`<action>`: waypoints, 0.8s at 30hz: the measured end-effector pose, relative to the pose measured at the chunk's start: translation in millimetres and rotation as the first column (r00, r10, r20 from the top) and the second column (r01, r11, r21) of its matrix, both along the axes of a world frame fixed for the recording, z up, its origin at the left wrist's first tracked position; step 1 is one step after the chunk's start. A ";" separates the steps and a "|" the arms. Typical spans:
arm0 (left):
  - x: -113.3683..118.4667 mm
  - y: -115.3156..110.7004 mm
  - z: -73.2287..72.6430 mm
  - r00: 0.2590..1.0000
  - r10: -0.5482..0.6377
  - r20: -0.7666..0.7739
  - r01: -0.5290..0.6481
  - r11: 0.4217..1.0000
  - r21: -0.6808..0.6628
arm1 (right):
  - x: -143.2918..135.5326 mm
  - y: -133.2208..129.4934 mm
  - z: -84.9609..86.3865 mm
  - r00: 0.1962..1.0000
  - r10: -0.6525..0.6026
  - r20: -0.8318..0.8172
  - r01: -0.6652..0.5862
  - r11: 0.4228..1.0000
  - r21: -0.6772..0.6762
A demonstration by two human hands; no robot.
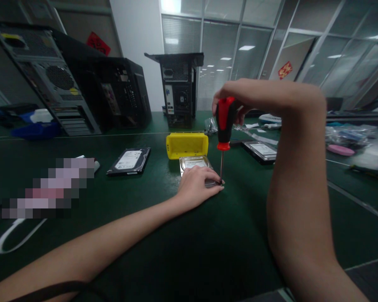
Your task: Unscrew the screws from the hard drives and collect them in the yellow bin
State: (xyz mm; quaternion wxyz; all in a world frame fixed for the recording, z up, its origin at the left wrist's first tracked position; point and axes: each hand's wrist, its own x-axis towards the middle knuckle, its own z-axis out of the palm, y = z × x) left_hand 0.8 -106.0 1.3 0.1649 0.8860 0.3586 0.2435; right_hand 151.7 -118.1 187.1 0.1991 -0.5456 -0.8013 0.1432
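My left hand lies over a hard drive on the green table, its fingers bent around the near right part of it. From above, my right hand grips a red and black screwdriver by the handle. The screwdriver stands upright, its shaft running down to the drive's near right corner beside my left fingertips. What lies exactly under the tip is too small to make out. Just behind the drive sits a yellow plastic bin with its opening towards me.
Another hard drive lies to the left, and a further hard drive to the right. Computer cases stand along the back. A blurred-out object with a white strap is at left. Plastic bags lie far right.
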 end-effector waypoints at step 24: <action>-1.3 2.7 -0.4 0.999 -0.034 0.027 0.034 0.999 -0.007 | 5.5 2.6 0.4 0.988 0.048 0.147 -0.066 0.991 0.119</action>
